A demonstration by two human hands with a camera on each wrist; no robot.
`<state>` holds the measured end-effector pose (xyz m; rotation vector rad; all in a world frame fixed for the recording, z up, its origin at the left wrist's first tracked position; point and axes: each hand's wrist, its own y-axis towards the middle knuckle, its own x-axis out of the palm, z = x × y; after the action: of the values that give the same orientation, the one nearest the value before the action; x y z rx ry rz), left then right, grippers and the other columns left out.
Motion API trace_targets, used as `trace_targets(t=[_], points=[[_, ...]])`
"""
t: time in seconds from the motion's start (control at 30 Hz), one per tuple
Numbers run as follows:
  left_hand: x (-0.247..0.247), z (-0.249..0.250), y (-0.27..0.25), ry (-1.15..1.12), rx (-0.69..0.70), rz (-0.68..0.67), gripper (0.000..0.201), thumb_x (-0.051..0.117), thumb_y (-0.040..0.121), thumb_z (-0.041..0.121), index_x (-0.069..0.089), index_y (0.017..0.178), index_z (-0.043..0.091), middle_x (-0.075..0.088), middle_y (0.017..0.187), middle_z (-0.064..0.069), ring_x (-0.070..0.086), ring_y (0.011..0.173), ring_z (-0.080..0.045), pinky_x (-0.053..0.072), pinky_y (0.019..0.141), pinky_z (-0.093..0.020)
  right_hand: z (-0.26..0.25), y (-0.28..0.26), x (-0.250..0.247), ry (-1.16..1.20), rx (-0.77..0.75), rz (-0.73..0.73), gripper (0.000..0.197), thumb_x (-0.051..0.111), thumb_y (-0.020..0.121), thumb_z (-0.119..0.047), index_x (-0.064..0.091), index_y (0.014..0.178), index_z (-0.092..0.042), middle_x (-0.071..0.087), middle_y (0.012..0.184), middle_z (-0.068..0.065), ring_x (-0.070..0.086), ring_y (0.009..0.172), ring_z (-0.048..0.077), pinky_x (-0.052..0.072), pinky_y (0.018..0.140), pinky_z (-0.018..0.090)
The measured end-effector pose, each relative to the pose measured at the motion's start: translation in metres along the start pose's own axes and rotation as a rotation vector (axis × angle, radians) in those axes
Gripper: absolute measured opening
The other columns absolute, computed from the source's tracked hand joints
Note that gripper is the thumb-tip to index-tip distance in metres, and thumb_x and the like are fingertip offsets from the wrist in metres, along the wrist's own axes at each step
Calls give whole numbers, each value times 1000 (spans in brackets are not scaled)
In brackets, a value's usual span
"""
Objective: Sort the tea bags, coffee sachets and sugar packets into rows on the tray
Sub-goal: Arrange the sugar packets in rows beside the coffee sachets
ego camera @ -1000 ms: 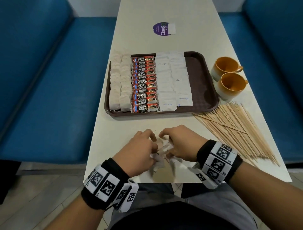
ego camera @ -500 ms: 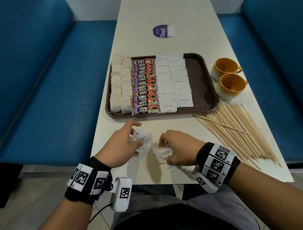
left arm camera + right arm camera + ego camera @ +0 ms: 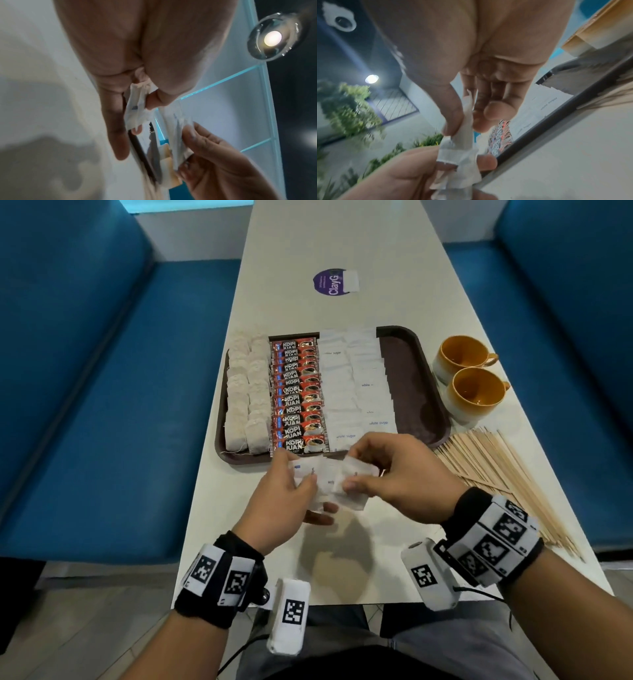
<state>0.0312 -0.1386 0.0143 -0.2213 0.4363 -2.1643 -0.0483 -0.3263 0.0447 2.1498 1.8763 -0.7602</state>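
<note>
A bunch of sugar packets (image 3: 327,482) was held above the bench (image 3: 342,244), just near of the tray (image 3: 411,378), pinched by the left hand (image 3: 284,501) and the right hand (image 3: 394,477) together.

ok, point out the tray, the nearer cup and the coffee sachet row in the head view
tray (image 3: 407,378): head view, bare brown floor right of the sugar packets.
nearer cup (image 3: 474,392): head view, orange inside of the cup closer to the person.
coffee sachet row (image 3: 297,395): head view, a red sachet mid-row.
</note>
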Motion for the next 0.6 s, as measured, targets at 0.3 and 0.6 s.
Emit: trace_targets(t=[0.3, 0.6], points=[[21, 18, 7, -311, -40, -81, 19, 41, 105, 1, 50, 121, 6, 72, 113, -18, 72, 89, -45, 63, 68, -53, 14, -1, -4, 221, 126, 180, 16, 84, 84, -16, 72, 93, -12, 77, 77, 3, 71, 59, 23, 60, 59, 33], [30, 8, 8, -349, -54, -6, 25, 40, 104, -2, 49, 127, 2, 71, 104, -30, 71, 77, -52, 63, 58, -44, 18, -7, -9, 337, -101, 392, 7, 76, 91, -6, 70, 93, -10, 72, 78, -1, 63, 54, 17, 53, 47, 32]])
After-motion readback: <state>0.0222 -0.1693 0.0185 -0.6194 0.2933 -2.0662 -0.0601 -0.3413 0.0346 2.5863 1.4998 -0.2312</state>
